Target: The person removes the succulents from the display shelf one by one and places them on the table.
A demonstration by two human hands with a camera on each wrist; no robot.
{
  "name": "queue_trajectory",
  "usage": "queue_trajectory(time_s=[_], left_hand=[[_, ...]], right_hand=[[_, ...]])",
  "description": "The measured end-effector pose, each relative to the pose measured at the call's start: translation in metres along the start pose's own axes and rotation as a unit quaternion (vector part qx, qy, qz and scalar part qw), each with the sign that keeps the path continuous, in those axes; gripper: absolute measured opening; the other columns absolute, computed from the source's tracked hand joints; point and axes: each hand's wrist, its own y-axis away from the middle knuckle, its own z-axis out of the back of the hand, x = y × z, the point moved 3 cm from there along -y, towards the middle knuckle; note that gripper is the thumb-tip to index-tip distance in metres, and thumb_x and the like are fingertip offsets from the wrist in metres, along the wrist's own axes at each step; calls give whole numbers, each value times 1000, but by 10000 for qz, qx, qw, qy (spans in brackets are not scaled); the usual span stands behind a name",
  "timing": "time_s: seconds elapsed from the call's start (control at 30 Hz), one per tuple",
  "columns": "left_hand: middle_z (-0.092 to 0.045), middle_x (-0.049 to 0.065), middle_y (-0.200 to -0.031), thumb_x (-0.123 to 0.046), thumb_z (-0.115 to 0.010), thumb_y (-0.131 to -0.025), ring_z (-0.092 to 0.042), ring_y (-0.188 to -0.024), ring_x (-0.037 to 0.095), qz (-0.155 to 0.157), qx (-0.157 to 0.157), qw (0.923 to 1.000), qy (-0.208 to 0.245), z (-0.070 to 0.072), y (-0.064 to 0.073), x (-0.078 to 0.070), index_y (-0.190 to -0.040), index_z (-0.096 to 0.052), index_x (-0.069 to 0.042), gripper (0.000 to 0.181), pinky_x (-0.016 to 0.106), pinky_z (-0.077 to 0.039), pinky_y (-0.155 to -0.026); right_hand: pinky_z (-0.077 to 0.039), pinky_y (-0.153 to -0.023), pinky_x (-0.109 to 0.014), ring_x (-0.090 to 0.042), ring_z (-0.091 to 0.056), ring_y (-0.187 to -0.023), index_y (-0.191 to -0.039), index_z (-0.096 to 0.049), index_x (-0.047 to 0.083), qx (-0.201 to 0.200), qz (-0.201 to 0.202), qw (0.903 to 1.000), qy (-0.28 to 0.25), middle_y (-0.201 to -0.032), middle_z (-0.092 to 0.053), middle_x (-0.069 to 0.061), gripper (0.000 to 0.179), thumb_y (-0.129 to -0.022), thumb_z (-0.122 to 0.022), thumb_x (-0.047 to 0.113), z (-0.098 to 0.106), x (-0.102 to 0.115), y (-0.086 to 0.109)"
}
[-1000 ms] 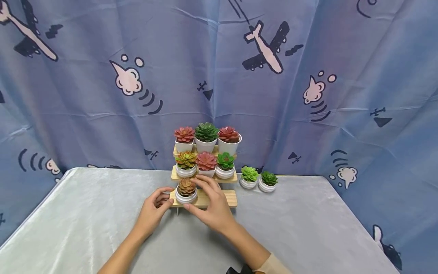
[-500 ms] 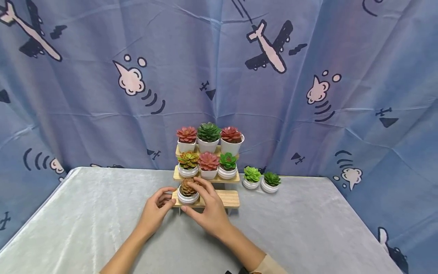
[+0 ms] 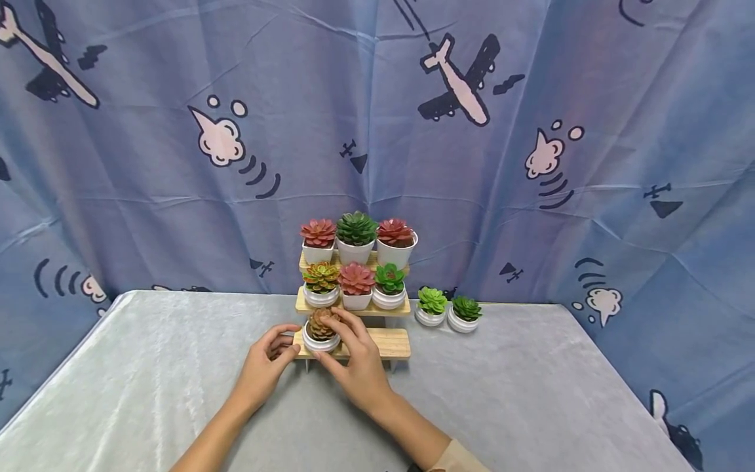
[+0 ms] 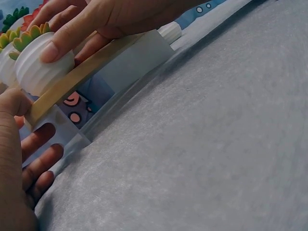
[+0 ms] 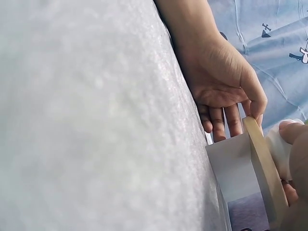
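Two forearms reach in from the near side of the worktop [image 3: 501,400], slanting toward each other. The right one, cuffed by a beige sleeve [image 3: 459,459], leans up and leftward; the left one rises toward the right. The right grip [image 3: 360,364] arches low over the front, its back turned up, pinching the brown succulent [image 3: 317,334] in its round white pot: the thumb presses the pot's near side while the fingers bend over the top and behind. That plant stands upright on the lowest tier of a wooden stand [image 3: 386,342], close to the tier's left end. Just beside it, the left grip [image 3: 265,360] pinches the left end of the same board between thumb and forefinger, the other fingers hanging loosely bent below the edge.

Farther back, off the stand's right side and near the worktop's far edge, a light-green plant [image 3: 431,307] and a dark-green plant [image 3: 464,314] sit side by side in white pots. The middle tier carries, from left end to right end, a yellow-and-red succulent [image 3: 321,283], a pink succulent [image 3: 356,285] and a green succulent [image 3: 389,286]. Three more potted plants [image 3: 356,236], red, dark green and red, line the top tier. Beyond the worktop's far edge hangs a blue-purple curtain [image 3: 307,131] printed with airplanes and clouds.
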Motion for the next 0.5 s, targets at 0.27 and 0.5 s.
queue_trajectory(time_s=[0.27, 0.5], left_hand=[[-74, 16, -98, -4, -66, -94, -65, -82, 1, 10, -9, 9999, -115, 1, 0, 2, -122, -65, -3, 29, 20, -52, -74], [-74, 15, -98, -6, -66, -94, -65, -82, 1, 58, 18, 9998, -179, 1, 0, 3, -123, -64, -5, 29, 21, -52, -75]], right_hand=[[-58, -93, -37, -27, -62, -125, -131, -66, 14, -31, -189, 9996, -217, -141, -56, -11, 53, -81, -85, 15, 2, 2, -1], [-58, -91, -32, -27, -64, -122, -127, -69, 14, -148, 161, 9987, -455, -137, -60, -9, 54, -77, -88, 14, 15, 14, -9]])
